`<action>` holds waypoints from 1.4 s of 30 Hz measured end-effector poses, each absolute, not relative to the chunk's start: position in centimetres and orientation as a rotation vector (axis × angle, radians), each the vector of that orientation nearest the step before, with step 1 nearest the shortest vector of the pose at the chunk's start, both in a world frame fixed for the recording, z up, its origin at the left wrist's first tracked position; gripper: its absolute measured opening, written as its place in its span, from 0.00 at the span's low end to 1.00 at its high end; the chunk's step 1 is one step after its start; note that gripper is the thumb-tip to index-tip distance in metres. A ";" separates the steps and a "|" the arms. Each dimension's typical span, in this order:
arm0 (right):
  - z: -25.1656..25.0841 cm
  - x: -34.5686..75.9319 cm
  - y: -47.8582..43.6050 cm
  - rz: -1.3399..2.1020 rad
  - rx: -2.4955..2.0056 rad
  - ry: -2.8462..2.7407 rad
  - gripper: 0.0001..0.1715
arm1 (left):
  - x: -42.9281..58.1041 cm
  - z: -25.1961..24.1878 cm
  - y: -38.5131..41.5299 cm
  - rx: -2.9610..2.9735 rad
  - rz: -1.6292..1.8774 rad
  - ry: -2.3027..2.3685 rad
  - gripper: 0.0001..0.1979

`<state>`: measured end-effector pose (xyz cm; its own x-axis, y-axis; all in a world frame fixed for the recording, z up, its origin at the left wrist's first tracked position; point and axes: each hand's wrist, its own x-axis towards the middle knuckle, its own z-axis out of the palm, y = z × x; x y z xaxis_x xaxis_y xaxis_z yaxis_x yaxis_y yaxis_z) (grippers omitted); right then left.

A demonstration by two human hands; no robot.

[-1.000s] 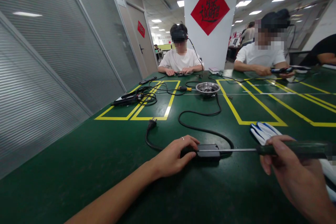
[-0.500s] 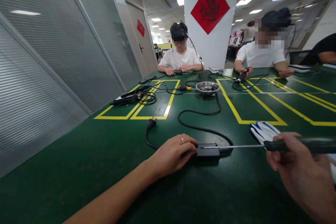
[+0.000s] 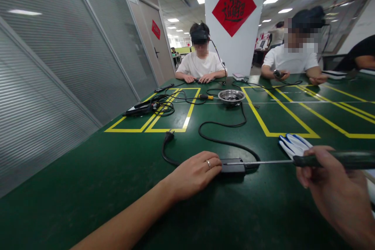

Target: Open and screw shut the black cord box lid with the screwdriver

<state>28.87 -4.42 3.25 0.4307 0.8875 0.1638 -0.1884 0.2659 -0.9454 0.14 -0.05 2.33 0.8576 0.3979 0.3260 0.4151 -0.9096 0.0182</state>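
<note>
My left hand (image 3: 195, 172) wraps over the left end of a black box-shaped adapter (image 3: 233, 166) lying on the green table (image 3: 117, 187). A ring shows on one finger. At the right, my right hand (image 3: 334, 187) grips the dark handle of a long screwdriver (image 3: 331, 160). Its thin metal shaft points left, and the tip lies over the top of the adapter. A black cable (image 3: 216, 140) leaves the adapter's right side and curves back. Left of the adapter, a two-pin plug (image 3: 169, 136) stands on its bent cord.
White and blue gloves (image 3: 293, 145) lie beyond my right hand. Further back are a metal bowl (image 3: 231, 96) with small dark parts, a yellow-handled screwdriver (image 3: 206, 97), tangled cables (image 3: 164, 105) and yellow tape outlines. Two people in white shirts sit across the table.
My left fingers have closed further over the adapter's left end. The right-hand person across the table has turned the dark object they hold. My screwdriver has barely moved.
</note>
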 end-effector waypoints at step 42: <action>4.8 28.9 -6.6 0.223 -1.058 -1.142 0.36 | 0.3 0.2 0.5 -3.312 -1.010 -1.261 0.08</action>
<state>28.92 -6.56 4.77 0.4515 0.6311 0.6308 0.3480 0.5264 -0.7758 0.29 0.49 0.23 0.6431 0.7126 0.2804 0.4293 -0.6387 0.6386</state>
